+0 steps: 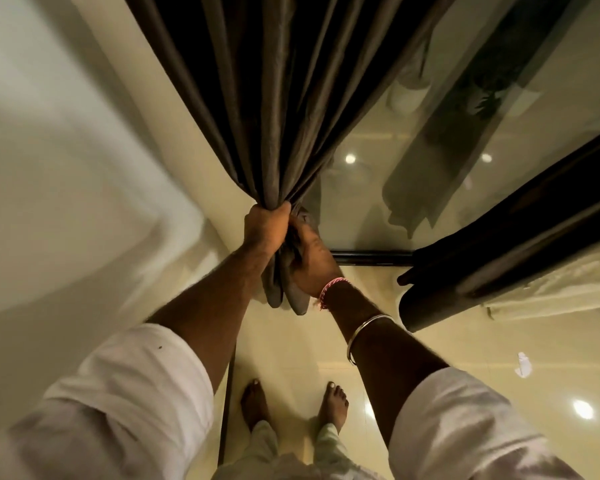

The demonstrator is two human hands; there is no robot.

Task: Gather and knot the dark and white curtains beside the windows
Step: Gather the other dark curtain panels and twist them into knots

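A dark grey-brown curtain (pixel 274 98) hangs from the top of the view and is bunched into a narrow bundle at its lower end. My left hand (pixel 265 228) grips the bundle from the left, fingers wrapped round the folds. My right hand (pixel 314 261) holds the loose tail of the same curtain just below and to the right. The tail's end (pixel 284 296) hangs under both hands. A second dark curtain (pixel 499 258) hangs at the right, with a white curtain (pixel 568 289) beside it.
A window pane (pixel 430 168) with reflections lies behind the curtains, its dark bottom frame (pixel 371 257) at floor level. A pale wall (pixel 66 168) fills the left. My bare feet (pixel 257 407) stand on a glossy cream tile floor. A scrap of white (pixel 523 363) lies at right.
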